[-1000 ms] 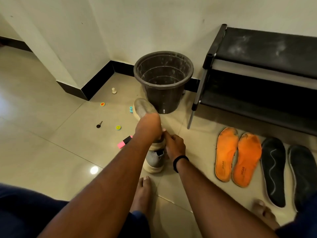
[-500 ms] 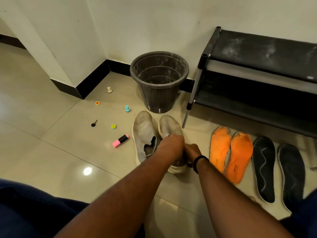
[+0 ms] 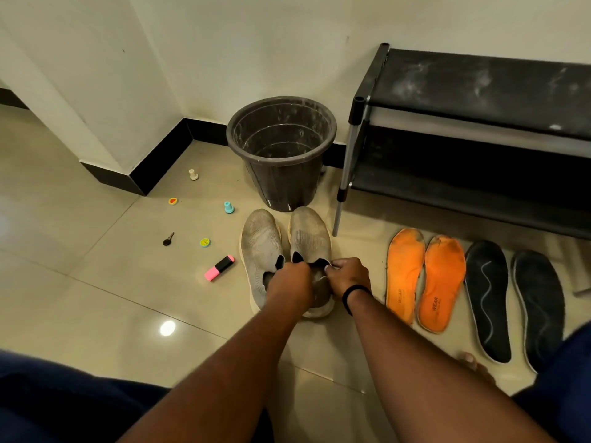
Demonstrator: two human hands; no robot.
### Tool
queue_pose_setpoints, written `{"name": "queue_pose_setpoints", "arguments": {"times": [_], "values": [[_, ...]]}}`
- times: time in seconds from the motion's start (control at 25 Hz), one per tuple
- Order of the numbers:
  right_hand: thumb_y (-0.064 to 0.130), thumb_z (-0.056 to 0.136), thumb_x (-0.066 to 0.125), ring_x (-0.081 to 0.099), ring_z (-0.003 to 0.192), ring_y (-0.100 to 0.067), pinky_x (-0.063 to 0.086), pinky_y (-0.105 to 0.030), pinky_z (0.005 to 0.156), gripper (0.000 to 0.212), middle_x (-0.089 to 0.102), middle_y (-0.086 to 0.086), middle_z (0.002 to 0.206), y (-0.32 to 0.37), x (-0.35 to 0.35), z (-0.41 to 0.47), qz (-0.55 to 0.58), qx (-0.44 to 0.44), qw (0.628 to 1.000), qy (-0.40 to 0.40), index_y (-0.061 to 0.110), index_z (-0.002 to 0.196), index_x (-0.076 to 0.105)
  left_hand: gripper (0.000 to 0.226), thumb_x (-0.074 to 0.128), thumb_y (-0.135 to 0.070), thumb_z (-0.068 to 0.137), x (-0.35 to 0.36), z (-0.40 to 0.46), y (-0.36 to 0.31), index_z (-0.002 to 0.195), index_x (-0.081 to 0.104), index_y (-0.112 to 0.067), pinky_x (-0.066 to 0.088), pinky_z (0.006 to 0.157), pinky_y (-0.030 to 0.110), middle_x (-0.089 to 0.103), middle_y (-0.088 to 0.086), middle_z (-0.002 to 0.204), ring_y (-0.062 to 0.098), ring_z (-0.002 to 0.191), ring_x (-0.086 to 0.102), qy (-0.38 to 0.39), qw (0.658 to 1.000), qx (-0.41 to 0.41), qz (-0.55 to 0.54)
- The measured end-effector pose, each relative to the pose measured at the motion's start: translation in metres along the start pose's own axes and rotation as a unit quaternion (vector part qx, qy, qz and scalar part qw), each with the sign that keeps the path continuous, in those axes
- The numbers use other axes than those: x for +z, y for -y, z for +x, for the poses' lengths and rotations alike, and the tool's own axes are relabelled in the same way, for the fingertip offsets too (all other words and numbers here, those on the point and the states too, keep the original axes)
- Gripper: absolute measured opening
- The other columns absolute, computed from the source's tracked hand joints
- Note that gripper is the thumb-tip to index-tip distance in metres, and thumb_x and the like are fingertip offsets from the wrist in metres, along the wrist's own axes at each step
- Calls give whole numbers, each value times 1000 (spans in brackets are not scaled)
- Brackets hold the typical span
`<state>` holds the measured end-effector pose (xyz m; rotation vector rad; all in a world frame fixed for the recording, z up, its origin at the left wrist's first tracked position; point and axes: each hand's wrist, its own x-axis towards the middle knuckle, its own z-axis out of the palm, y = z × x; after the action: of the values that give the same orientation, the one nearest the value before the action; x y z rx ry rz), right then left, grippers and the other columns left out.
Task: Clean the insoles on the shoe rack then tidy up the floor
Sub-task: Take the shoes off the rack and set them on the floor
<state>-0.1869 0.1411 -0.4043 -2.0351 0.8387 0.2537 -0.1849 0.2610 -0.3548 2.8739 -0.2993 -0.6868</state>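
Observation:
Two dusty grey slip-on shoes stand side by side on the tiled floor, the left shoe (image 3: 260,241) and the right shoe (image 3: 309,235). My left hand (image 3: 289,287) and my right hand (image 3: 347,274) both grip the opening of the right shoe, fingers curled over its collar. To the right lie two orange insoles (image 3: 425,279) and two black insoles (image 3: 515,298), flat on the floor in front of the black shoe rack (image 3: 479,100). The rack's shelves look dusty and bare.
A dark plastic bucket (image 3: 281,155) stands against the wall behind the shoes. Small items litter the floor at left: a pink highlighter (image 3: 219,267), a dark key (image 3: 168,239), a teal cap (image 3: 228,207), a white knob (image 3: 193,174), and two small round pieces (image 3: 204,242).
One second ago my hands held the right shoe raised, toe up. They lowered it to the floor beside the left shoe, where it now stands, and still grip its opening.

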Motion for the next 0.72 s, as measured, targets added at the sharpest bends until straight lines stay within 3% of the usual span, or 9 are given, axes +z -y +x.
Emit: {"name": "queue_pose_setpoints", "arguments": {"times": [0.12, 0.24, 0.36, 0.56, 0.72], "values": [[19, 83, 67, 68, 92, -26, 58, -39, 84, 13, 74, -3, 100, 10, -2, 7, 52, -2, 999, -2, 20, 93, 76, 58, 77, -30, 85, -7, 4, -2, 134, 51, -11, 52, 94, 42, 59, 13, 123, 29, 111, 62, 25, 1000, -1, 15], [16, 83, 66, 67, 85, -23, 58, -35, 82, 8, 73, -3, 88, 13, -4, 7, 26, -16, 999, 9, 17, 79, 74, 41, 77, -34, 85, -14, 10, -9, 117, 62, -13, 58, 86, 40, 64, 8, 107, 24, 94, 64, 9, 1000, 7, 3], [12, 84, 62, 66, 81, -21, 55, -29, 76, 14, 72, -2, 84, 19, -13, 6, 35, -39, 999, -10, 16, 84, 76, 25, 71, -31, 90, -22, 17, -23, 109, 64, -16, 59, 83, 39, 59, 2, 90, 21, 84, 62, -38, 999, 16, -17], [7, 78, 58, 58, 58, -18, 49, -29, 54, 22, 65, -1, 61, 32, -51, 14, 101, -81, 991, -33, 13, 61, 71, 8, 59, -21, 93, -34, 22, -62, 97, 63, -15, 53, 64, 33, 58, 1, 80, 19, 75, 61, -133, 988, 35, -68], [13, 74, 54, 48, 56, -16, 48, -35, 54, 19, 58, -5, 62, 26, -104, 20, 101, -98, 987, -84, -1, 74, 67, 14, 54, -23, 87, -42, 22, -106, 85, 66, -17, 58, 65, 36, 66, 5, 81, 25, 74, 64, -155, 979, 60, -120]]}}
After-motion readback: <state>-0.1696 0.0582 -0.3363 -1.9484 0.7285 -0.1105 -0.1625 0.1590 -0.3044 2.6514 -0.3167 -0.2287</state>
